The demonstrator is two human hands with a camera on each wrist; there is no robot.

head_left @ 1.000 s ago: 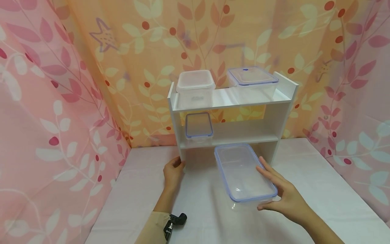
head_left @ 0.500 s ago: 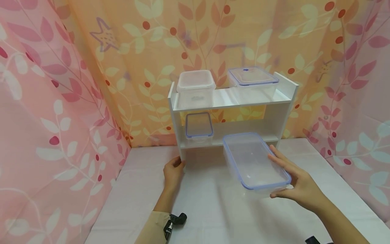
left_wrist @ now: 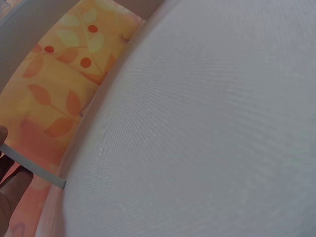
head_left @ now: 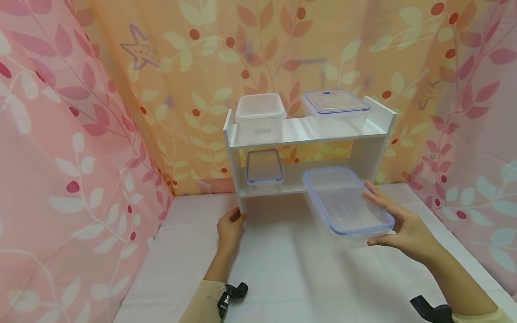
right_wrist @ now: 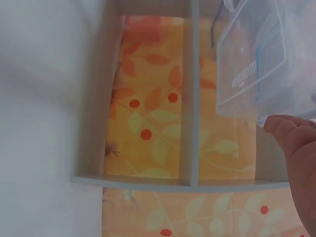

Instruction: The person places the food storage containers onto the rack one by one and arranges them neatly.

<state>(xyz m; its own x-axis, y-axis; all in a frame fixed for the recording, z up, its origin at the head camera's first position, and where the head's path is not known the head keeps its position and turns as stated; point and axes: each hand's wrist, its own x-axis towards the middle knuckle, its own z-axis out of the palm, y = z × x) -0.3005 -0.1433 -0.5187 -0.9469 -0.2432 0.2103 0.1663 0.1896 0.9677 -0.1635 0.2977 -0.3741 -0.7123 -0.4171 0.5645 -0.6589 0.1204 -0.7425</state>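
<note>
In the head view my right hand (head_left: 409, 231) grips a large clear food container (head_left: 349, 202) with a blue-rimmed lid by its right end. The container is held in the air, slightly tilted, in front of the white shelf's (head_left: 375, 157) middle board. Its clear underside shows in the right wrist view, with part of the hand (right_wrist: 296, 143) at its edge. My left hand (head_left: 230, 231) pinches the foot of the shelf's left side panel; in the left wrist view its fingers (left_wrist: 15, 190) and thumb lie on either side of that panel (left_wrist: 37, 170).
On the top board stand a clear container with a whitish lid (head_left: 260, 116) at left and a blue-rimmed one (head_left: 337, 110) at right. A small blue-rimmed container (head_left: 264, 167) sits at the middle board's left. White cloth (head_left: 274, 278) covers the table; patterned curtains (head_left: 194, 148) surround it.
My right hand has carried the large container up and to the right, from low before the shelf to the height of the middle board. My left hand has stayed at the side panel.
</note>
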